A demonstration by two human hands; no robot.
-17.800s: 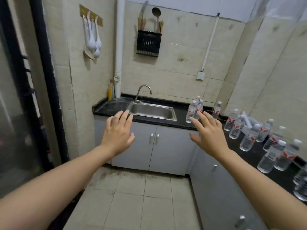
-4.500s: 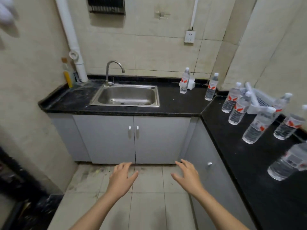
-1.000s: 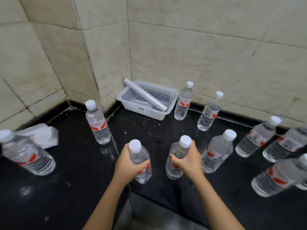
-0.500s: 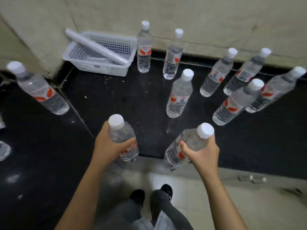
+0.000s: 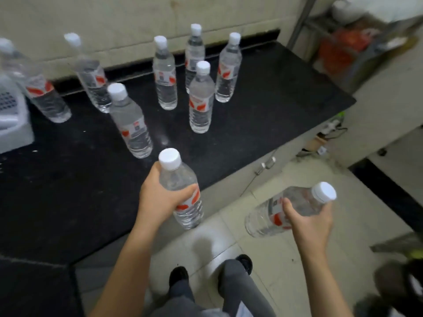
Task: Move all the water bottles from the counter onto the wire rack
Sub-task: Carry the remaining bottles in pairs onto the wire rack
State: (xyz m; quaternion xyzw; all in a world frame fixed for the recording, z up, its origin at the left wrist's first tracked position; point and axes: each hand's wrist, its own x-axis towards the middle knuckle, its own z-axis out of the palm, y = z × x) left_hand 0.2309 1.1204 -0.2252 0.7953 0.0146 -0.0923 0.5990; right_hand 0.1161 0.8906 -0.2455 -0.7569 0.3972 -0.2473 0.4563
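Two water bottles are in the hands, one in each. The left hand (image 5: 158, 199) has its fingers curled round the middle of an upright bottle (image 5: 176, 177), held at the front edge of the black counter (image 5: 68, 191). The right hand (image 5: 309, 223) grips a second bottle (image 5: 261, 218), which is tilted with its white cap pointing up and to the right. This one is over the floor tiles (image 5: 357, 216), apart from the counter. Seven other bottles (image 5: 200, 99) stand upright on the counter beyond the hands, all with white caps and red marks on the labels. A white basket (image 5: 13, 131) sits on the counter at the left edge of the view. The wire rack (image 5: 301, 21) shows at the top right, past the end of the counter. It is blurred, and I cannot tell what lies on it. Below the arms, the person's legs (image 5: 235, 287) and dark shoes (image 5: 178, 275) are on the tiles.
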